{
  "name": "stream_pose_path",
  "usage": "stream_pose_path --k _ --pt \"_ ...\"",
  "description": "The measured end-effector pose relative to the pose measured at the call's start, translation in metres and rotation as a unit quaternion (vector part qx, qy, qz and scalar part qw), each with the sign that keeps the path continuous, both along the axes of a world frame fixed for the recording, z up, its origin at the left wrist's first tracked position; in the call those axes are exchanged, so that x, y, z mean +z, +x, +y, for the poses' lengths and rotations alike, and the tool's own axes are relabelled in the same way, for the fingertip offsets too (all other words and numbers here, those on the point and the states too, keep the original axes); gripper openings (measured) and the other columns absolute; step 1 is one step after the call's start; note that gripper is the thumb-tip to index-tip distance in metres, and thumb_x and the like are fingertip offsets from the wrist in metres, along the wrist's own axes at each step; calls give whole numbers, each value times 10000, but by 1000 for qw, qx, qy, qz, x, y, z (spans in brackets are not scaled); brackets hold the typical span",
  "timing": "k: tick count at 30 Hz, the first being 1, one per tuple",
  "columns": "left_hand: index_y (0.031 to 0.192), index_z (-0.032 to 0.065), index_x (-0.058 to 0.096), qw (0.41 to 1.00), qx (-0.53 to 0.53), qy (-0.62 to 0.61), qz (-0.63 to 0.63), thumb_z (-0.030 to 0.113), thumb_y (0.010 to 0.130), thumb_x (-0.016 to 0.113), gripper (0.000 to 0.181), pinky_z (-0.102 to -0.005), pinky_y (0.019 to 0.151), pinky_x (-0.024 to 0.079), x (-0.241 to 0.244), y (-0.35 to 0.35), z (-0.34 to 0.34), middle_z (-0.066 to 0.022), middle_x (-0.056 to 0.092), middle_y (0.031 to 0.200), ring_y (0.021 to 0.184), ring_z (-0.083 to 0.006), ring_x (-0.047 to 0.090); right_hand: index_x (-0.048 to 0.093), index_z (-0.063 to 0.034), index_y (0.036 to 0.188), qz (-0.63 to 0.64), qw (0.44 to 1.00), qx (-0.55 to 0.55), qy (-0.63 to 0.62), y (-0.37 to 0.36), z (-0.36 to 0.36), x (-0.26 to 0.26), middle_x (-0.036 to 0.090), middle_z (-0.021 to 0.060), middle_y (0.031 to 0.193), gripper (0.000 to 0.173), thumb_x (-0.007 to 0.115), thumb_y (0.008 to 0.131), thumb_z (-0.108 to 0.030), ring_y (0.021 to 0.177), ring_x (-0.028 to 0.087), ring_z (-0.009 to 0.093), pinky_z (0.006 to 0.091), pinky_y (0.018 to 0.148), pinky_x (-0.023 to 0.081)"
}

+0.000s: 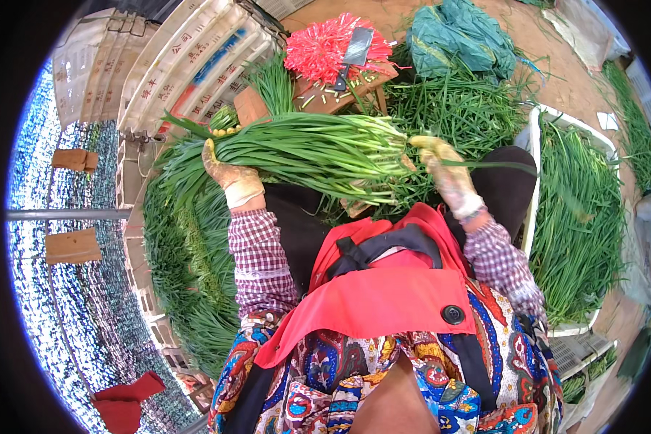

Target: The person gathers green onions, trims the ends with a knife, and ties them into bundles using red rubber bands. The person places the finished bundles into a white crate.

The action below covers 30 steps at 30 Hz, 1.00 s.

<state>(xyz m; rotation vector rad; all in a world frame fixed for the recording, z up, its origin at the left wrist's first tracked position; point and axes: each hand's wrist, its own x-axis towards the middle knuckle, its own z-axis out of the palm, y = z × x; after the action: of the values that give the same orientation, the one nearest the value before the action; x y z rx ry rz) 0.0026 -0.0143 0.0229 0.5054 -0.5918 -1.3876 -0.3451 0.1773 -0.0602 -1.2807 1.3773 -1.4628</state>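
Note:
A large bundle of green Chinese chives lies crosswise before me, pale stem ends to the right. My left hand, in a stained glove, is closed around its leafy left part, thumb on the near side. My right hand, gloved too, is just right of the stem ends. A single long green leaf runs from it to the right; whether the fingers grip the leaf is blurred. Beyond the bundle, a cleaver rests on a small wooden stool beside red plastic ties and cut stem pieces.
At right stands a white crate full of loose chives. More chives are piled at left, beside stacked white plastic crates. Loose greens and a green woven sack lie on the floor beyond my knees.

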Motion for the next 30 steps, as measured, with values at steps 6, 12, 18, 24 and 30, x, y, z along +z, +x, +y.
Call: stream_pose_path --k 6,12,18,24,30 --pt "900 34 635 998 -32 9 44 288 833 589 267 -452 937 447 -10 -9 0 -141 645 884 923 -310 583 640 -36 1023 212 971 -28 -103 41 -31 -4 649 132 977 265 631 863 -247 948 621 295 365 834 492" --pt "896 44 642 999 11 -5 39 307 813 607 278 -443 955 437 -12 12 -1 -127 653 892 930 -298 590 640 -9 1011 132 972 157 -113 49 -7 -12 622 67 940 166 586 890 -109 901 595 180 289 837 463" --pt "857 69 640 998 -17 -21 52 313 805 634 249 -437 939 452 1 8 6 -93 645 830 880 -261 586 621 -81 933 314 943 108 33 -12 12 -26 624 90 892 95 567 881 -139 909 611 249 354 827 487" --pt "927 73 646 998 6 -28 47 288 821 630 240 -397 868 473 15 -10 19 -40 656 847 792 -196 594 600 -114 1042 266 956 49 117 -25 21 2 643 88 998 270 653 843 -289 933 628 271 348 815 502" --pt "968 66 645 996 -43 -19 81 262 828 650 240 -388 871 480 9 -24 21 -28 658 847 777 -189 599 564 -32 1162 -446 867 113 191 66 -21 0 526 -55 801 248 549 955 -166 533 380 34 218 599 390"
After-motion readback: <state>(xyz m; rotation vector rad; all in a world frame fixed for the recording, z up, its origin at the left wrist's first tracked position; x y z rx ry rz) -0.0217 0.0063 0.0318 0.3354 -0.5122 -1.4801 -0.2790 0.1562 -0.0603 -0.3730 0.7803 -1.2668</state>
